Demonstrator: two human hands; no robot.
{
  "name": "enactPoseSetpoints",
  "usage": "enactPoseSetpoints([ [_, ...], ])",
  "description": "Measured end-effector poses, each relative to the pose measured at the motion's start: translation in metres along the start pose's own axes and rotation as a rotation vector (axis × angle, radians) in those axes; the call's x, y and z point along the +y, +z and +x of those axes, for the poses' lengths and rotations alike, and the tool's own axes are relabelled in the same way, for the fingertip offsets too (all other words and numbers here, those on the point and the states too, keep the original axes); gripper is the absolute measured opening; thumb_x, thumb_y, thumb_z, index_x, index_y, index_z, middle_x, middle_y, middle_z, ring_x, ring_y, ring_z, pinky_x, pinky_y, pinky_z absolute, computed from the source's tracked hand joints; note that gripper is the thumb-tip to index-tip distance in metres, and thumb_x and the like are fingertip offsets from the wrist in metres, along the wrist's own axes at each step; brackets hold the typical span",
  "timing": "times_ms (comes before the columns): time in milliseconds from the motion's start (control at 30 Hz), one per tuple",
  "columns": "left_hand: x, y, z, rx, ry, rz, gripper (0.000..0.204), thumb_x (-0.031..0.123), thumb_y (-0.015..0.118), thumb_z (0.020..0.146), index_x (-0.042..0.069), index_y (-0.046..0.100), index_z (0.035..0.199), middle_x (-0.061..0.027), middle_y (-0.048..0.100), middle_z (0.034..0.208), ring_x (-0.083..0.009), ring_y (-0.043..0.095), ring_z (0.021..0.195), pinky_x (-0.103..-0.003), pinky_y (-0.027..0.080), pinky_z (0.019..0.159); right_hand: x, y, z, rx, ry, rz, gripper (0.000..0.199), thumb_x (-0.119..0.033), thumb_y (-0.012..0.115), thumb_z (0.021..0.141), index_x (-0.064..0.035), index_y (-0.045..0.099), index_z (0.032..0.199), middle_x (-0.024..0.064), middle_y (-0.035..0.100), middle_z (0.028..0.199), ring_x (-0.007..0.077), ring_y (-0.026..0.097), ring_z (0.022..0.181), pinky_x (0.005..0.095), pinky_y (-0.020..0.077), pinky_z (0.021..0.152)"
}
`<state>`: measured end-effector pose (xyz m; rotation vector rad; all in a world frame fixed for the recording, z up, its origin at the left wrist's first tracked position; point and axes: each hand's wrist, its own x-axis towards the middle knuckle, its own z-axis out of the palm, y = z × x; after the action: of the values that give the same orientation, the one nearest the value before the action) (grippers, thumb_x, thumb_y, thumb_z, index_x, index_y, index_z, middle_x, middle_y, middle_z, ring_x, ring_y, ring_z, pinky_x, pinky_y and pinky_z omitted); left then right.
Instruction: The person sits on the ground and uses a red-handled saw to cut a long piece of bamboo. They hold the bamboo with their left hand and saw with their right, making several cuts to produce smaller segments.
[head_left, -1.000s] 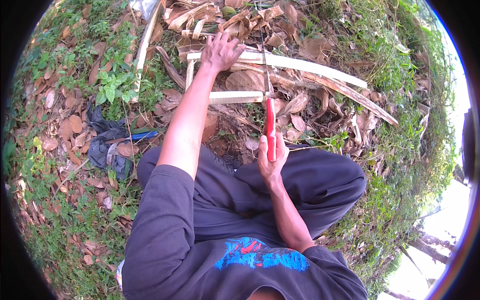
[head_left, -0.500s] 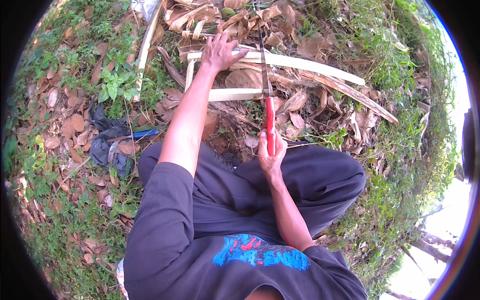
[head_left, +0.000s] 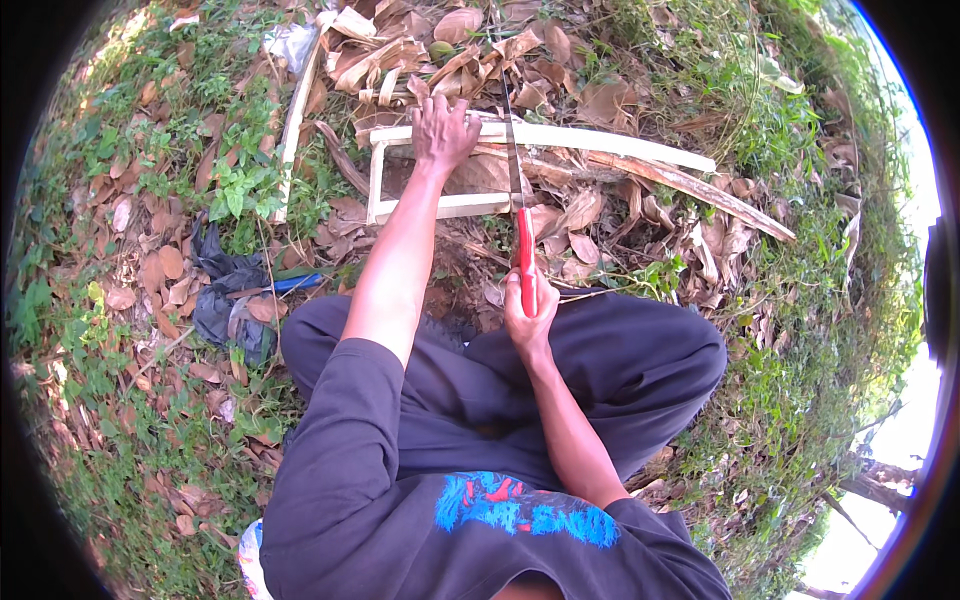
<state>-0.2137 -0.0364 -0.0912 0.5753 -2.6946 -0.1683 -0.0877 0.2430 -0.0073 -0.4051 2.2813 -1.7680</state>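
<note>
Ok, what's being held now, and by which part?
The right hand holds the red-handled, long-bladed metal tool by its handle. The left hand rests on the long, pale wooden strip; its grip is unclear.

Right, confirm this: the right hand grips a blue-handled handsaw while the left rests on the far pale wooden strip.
No: the head view shows the handsaw's handle is red, not blue. The right hand does grip it, and the left hand rests on the far pale wooden strip.
</note>
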Motion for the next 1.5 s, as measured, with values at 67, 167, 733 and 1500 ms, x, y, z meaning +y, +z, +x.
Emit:
enactPoseSetpoints([
  [67,0.0,0.004,-0.003,0.03,-0.014,-0.022,0.043,0.041,0.052,0.092,0.007,0.067,0.114,-0.0179,0.059,0.099,-0.03,0.058,0.095,-0.048,0.043,0.082,0.0,0.003,-0.004,0.002,-0.004,-0.01,0.008,-0.004,0.06,0.091,0.0008,0.06,0.084,0.005,0.05,0.055,0.0112,0.047,0.045,0.0305,0.0387,0.046],
  [167,-0.001,0.005,0.002,0.01,-0.011,-0.051,0.045,0.04,0.052,0.091,0.006,0.066,0.118,-0.0183,0.06,0.097,-0.0316,0.061,0.09,-0.047,0.048,0.079,0.004,0.005,-0.004,-0.006,0.012,-0.025,0.006,-0.004,0.06,0.091,0.0006,0.062,0.088,0.0031,0.052,0.058,0.0094,0.046,0.049,0.0287,0.0391,0.049],
  [733,0.001,-0.002,0.002,-0.135,-0.096,-0.089,0.049,0.042,0.049,0.094,0.007,0.064,0.124,-0.0191,0.06,0.104,-0.031,0.064,0.093,-0.044,0.053,0.08,0.005,0.002,-0.013,0.008,-0.082,-0.035,0.002,-0.002,0.062,0.089,0.0,0.061,0.088,0.0067,0.052,0.055,0.0185,0.051,0.043,0.0321,0.0409,0.047],
  [1500,-0.003,0.006,0.001,-0.127,-0.068,-0.099,0.047,0.039,0.052,0.094,0.007,0.064,0.126,-0.0168,0.059,0.099,-0.0268,0.063,0.084,-0.041,0.053,0.074,-0.052,-0.007,-0.008,-0.022,0.06,-0.046,0.01,-0.005,0.061,0.092,0.0008,0.061,0.083,0.003,0.05,0.055,0.0074,0.045,0.047,0.0268,0.0379,0.046],
])
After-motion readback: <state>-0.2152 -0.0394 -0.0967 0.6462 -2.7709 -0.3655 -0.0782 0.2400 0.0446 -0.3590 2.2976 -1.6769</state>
